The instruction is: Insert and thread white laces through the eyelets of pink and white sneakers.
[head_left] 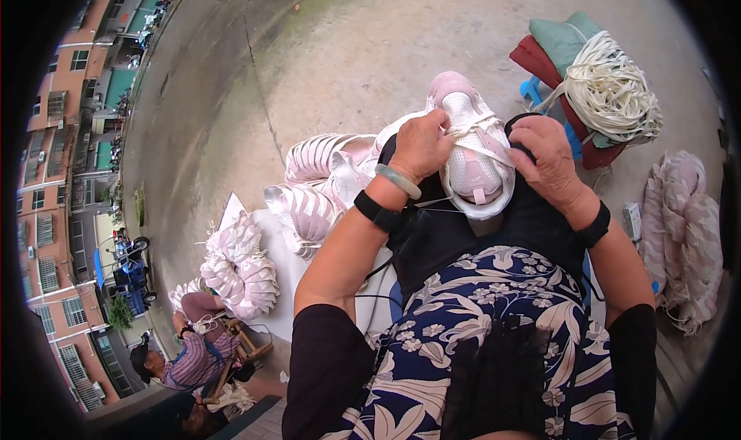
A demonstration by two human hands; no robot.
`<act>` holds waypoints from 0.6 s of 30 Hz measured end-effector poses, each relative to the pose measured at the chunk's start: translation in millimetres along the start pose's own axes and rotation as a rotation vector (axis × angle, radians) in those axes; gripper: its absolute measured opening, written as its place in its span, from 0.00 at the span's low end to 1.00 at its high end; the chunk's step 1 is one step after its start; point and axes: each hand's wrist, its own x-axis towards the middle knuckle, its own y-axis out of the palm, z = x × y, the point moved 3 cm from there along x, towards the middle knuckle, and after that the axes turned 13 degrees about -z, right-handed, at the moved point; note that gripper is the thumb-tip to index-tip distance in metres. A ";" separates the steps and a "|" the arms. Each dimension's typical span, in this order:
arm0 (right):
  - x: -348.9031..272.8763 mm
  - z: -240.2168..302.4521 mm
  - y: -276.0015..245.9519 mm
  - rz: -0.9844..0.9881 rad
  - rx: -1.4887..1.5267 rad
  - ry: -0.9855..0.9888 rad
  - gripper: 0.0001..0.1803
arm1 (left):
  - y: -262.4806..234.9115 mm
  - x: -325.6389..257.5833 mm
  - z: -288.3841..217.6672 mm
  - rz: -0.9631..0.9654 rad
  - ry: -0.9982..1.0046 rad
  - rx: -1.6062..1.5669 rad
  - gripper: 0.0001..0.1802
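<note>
floral-print lap (pixel 494 324) fills my lower view, and on it rests the pale pink shoe (pixel 471 150), toe pointing away from me, heel nearest, long axis running roughly up the frame. my left hand (pixel 421 145) pinches the white lace (pixel 482 123) at the upper eyelets; my right hand (pixel 549 162) is closed around the shoe's right side. i judge the lacing well along: crossings show over the tongue, the ends not yet tied. more pink shoes (pixel 312 181) lie just left.

An outdoor shoe-lacing yard on bare concrete (pixel 347 46): heaps of pink shoes (pixel 239 266) left of it, a lace bundle (pixel 610 93) right, apartment blocks (pixel 69 170) beyond.
</note>
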 end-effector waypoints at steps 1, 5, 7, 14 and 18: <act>-0.8 5.2 5.1 0.044 0.035 -0.031 0.12 | 0.0 2.5 1.9 0.000 -0.002 0.004 0.10; -1.5 15.2 19.8 0.067 0.088 0.009 0.14 | -1.3 4.0 6.8 -0.056 0.186 0.215 0.11; 3.7 19.9 25.6 0.091 0.082 0.018 0.13 | -4.1 5.6 7.6 -0.059 0.288 0.309 0.12; 10.5 28.1 45.0 0.162 -0.034 0.005 0.08 | -18.0 10.2 29.1 0.395 -0.415 -0.779 0.13; 18.1 31.8 47.7 0.109 -0.061 -0.044 0.06 | -22.8 7.0 42.1 0.404 -0.476 -0.900 0.17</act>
